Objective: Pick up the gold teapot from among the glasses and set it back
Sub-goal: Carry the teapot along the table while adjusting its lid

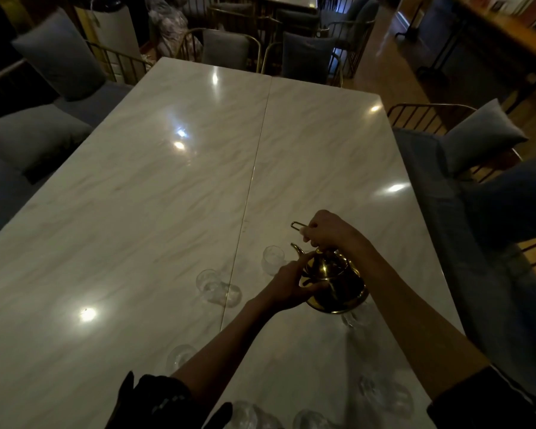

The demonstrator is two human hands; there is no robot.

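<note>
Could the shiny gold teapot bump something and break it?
Maybe. Clear glasses stand close around the gold teapot: one glass sits just beyond its spout and another is half hidden under its base, so lowering it could knock them. The right hand grips only the thin handle, so it might swing.

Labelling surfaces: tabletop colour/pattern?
Pale cream marble table with faint diagonal veining, glossy; head view.

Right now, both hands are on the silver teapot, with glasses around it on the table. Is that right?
Not quite: the teapot is gold, not silver. The head view shows the right hand gripping its handle at the top and the left hand on its side, with glasses around it on the table.
</note>
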